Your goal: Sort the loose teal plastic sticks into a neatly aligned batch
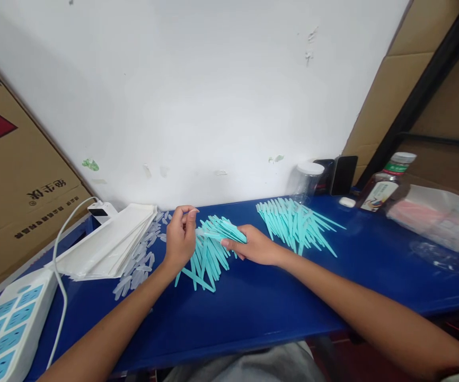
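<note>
My right hand (255, 245) is closed around a bunch of thin teal plastic sticks (223, 229), held over a loose heap of the same sticks (203, 262) on the blue table (277, 307). My left hand (181, 236) is raised just left of that bunch, fingers curled in a pinch at the tip of one stick; what it pinches is too small to name. A second pile of teal sticks (297, 220) lies further right. Small clear plastic caps (140, 262) are scattered to the left of my left hand.
A stack of white flat packets (110, 241) lies at the left, with a white power strip (9, 326) and cable near the left edge. At the back right stand a clear jar (307, 183), a dark phone (343, 174), a bottle (384, 185) and a plastic bag (436, 217). Cardboard boxes flank the table.
</note>
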`<state>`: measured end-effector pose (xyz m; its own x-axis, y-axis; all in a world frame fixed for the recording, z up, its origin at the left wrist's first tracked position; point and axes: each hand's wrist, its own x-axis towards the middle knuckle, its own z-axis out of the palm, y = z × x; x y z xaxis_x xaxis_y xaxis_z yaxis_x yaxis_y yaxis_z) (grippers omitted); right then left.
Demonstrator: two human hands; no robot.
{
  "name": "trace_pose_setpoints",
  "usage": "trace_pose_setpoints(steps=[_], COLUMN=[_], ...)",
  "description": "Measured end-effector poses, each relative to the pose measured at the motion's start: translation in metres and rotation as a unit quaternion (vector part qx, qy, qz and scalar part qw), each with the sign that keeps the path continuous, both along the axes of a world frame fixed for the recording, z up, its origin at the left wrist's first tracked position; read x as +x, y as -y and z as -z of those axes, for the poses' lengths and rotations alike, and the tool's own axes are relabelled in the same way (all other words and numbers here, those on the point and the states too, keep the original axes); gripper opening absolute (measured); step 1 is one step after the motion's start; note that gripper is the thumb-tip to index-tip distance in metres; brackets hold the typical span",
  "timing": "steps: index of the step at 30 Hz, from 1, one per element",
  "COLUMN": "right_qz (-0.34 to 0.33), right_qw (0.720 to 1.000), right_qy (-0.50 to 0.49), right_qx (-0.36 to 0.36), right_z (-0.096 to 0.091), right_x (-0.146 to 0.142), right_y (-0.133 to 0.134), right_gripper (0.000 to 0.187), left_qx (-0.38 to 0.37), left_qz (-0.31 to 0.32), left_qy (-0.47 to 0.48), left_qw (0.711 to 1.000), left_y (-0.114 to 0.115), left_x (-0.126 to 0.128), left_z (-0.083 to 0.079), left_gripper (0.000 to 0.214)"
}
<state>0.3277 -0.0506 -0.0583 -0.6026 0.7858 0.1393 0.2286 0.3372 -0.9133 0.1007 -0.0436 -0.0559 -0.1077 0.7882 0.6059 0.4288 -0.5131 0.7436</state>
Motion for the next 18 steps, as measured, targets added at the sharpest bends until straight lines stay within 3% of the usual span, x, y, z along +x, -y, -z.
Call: trace_pose_setpoints(steps=[5,18], right_qz=[0.017,0.011], right_qw=[1.0,1.0], right_qy=[0.002,0.006], right_qx=[-0.011,-0.005], right_z=[-0.0003,-0.002], right_x=[0.0019,0.0015], right_y=[-0.0015,0.0007], right_gripper=[0.046,0.046], left_qx=[0.012,0.036], left_qz=[-0.006,-0.03], left_qy=[0.046,0.03], left_qw=[0.999,0.998], left_y=[0.0044,0.0058], left_x=[0.0047,0.0044], left_z=[0.0006,0.0003], left_gripper=[0.022,0.021])
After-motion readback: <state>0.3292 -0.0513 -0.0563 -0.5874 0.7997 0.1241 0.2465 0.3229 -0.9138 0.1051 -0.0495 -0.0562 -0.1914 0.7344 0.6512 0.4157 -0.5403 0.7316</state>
